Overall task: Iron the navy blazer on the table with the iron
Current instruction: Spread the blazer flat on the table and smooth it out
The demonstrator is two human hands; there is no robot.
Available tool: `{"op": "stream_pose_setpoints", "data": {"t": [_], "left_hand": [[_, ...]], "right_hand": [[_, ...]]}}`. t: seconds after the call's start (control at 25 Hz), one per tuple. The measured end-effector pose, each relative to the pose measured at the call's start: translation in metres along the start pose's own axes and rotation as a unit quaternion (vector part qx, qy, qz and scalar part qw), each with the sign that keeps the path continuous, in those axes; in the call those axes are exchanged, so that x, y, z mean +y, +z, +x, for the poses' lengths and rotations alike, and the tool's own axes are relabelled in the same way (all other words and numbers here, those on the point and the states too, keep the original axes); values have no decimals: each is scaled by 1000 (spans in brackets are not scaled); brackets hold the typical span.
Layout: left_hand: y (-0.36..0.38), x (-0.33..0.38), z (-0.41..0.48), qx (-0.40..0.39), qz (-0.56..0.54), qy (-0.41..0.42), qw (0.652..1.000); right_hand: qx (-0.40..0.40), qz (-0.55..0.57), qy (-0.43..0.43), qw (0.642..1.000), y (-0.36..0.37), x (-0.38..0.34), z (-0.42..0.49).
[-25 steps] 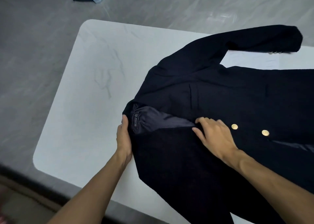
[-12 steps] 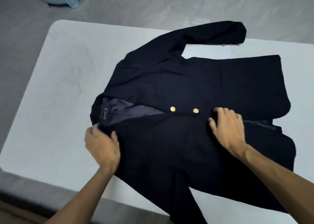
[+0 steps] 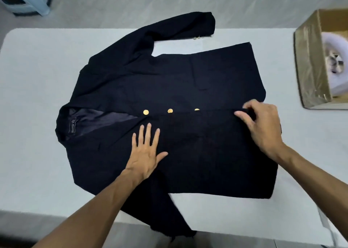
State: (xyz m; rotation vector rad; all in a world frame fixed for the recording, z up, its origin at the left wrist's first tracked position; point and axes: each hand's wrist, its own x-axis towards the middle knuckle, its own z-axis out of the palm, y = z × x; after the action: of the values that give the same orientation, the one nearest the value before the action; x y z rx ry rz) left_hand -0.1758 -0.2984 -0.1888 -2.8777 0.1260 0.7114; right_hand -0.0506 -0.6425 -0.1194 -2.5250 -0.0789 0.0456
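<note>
Light soft, cool, even, from above. Shadows faint. Table (image 3: pixel 37 97) pale blue-white, its far edge bowed by the wide lens. Blazer (image 3: pixel 188 82) near black, folds barely readable. Floor (image 3: pixel 131 4) carries dull streaks of sheen. Box (image 3: pixel 310 63) at right edge smeared, white contents blown out. Stool (image 3: pixel 24 1) in top-left corner soft. Centre sharp.

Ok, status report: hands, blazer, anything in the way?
Left hand flat on blazer. Right hand pinching its front edge. Blazer spread on table. Cardboard box at right, clear of blazer.
</note>
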Motion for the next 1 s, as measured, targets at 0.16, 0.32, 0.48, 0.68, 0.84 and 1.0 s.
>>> {"op": "stream_pose_setpoints", "data": {"t": [0.16, 0.32, 0.48, 0.68, 0.84, 1.0], "left_hand": [[-14, -3, -25, 136, -222, -130, 957], [-5, -18, -85, 145, -397, -603, 676], [0, -33, -94, 30, -523, -669, 528], [1, -46, -96, 126, -519, -603, 592], [17, -61, -124, 86, -576, -566, 584], [16, -76, -140, 107, -713, -506, 473]], "right_hand": [[3, 83, 253, 964, 4, 29, -47], [11, 175, 434, 883, -2, 35, -156], [-108, 258, 531, 800, 8, 23, -186], [24, 186, 424, 886, -5, 15, -173], [110, -38, 345, 932, 1, -15, -157], [-64, -84, -129, 986, 71, -127, -168]]}}
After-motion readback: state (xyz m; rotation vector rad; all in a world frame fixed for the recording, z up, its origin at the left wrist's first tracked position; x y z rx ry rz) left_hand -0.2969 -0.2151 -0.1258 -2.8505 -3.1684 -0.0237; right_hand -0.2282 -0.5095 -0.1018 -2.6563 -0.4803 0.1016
